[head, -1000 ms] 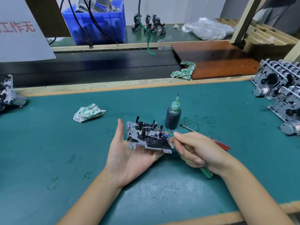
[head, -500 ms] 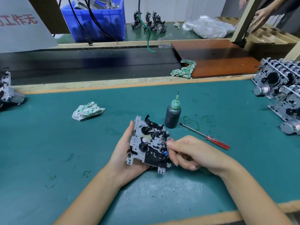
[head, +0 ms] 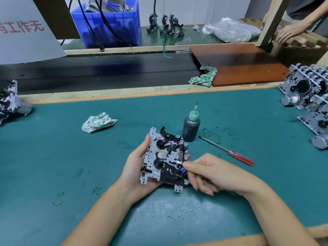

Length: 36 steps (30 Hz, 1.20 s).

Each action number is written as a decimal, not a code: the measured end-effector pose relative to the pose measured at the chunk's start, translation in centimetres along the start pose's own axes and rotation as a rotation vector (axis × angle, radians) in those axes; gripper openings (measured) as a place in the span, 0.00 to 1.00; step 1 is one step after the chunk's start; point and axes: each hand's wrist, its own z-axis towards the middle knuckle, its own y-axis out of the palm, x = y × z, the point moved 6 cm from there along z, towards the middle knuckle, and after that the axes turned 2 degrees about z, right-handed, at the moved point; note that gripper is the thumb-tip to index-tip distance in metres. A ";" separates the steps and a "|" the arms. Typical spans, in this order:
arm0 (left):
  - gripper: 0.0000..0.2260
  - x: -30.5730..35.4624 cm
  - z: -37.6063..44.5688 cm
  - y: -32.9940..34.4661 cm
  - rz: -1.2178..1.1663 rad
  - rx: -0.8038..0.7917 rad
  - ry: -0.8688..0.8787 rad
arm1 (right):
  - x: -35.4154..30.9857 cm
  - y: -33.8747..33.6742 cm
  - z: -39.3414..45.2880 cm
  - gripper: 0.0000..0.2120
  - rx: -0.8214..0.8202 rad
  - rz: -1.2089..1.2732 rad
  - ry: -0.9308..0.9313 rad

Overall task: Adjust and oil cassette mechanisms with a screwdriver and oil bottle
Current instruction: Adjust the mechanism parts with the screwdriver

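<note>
Fingers (head: pixel 192 166) of the right hand (head: pixel 213 173) now pinch the cassette mechanism (head: pixel 164 159) at its edge; the left hand (head: pixel 137 167) grips it, tilted more upright than before.

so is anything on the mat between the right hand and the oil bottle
Nothing lies between them. The right hand is beside the cassette mechanism, and the oil bottle stands just beyond; the red screwdriver lies off to the right.

An electronics assembly workshop: a green-matted worktop (head: pixel 53 157) beside a black conveyor belt (head: pixel 106 71), stacked cassette mechanisms (head: pixel 308 93) at its edge, and a blue parts bin (head: pixel 113 23) behind.
</note>
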 end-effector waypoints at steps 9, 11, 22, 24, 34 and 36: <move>0.29 -0.1 0.2 0.1 0.062 0.002 0.008 | -0.1 0.3 0.2 0.27 -0.027 -0.020 0.028; 0.29 -0.1 0.3 0.1 0.065 0.001 0.008 | -0.1 0.2 0.2 0.28 -0.023 -0.049 0.041; 0.29 -0.2 0.4 -0.3 0.089 0.028 0.028 | -0.2 -0.2 0.6 0.30 -0.014 -0.161 0.036; 0.29 -0.2 0.4 -0.3 0.093 0.033 0.034 | -0.3 -0.2 0.6 0.30 -0.014 -0.159 0.032; 0.38 -0.3 -0.1 0.5 0.068 -0.040 0.005 | 0.0 -0.8 0.3 0.29 0.057 -0.083 0.028; 0.40 -0.2 -0.3 1.0 0.009 -0.077 0.009 | -0.1 -1.5 0.4 0.26 0.096 0.004 0.009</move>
